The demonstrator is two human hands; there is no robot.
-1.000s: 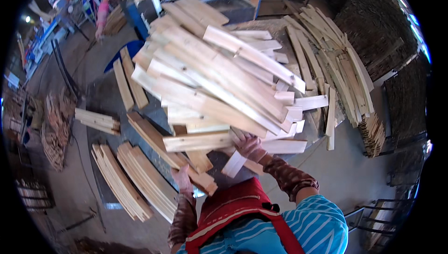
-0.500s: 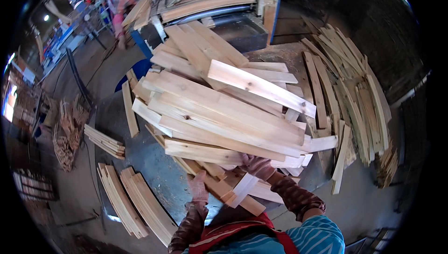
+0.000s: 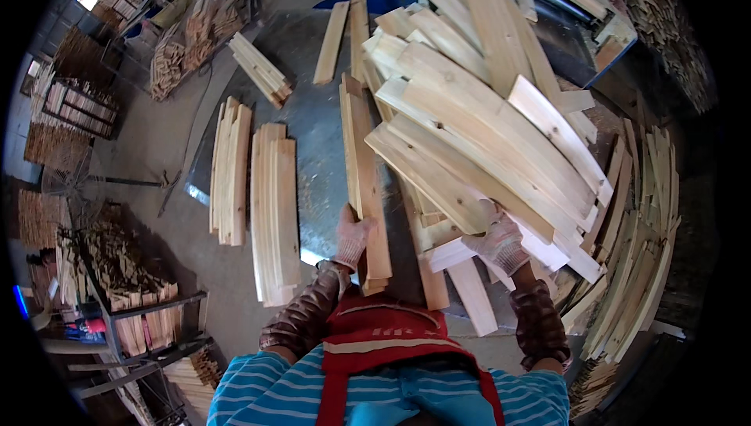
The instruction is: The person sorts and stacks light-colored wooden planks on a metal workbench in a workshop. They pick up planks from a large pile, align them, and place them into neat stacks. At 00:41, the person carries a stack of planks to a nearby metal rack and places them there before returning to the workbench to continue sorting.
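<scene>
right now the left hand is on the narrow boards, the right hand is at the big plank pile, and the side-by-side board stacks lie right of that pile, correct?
Not quite: the head view shows the side-by-side board stacks lying left of the big plank pile; the rest stands.

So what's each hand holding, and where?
Left hand: narrow board stack, by its left edge toward the near end. Right hand: a pale board, by its near end.

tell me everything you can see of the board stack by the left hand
The board stack looks like pale brown wood: long, narrow pieces laid together, near ends uneven. It lies lengthwise toward the person on the dark table, left of the large pile. The left hand touches it toward the near end.
</scene>
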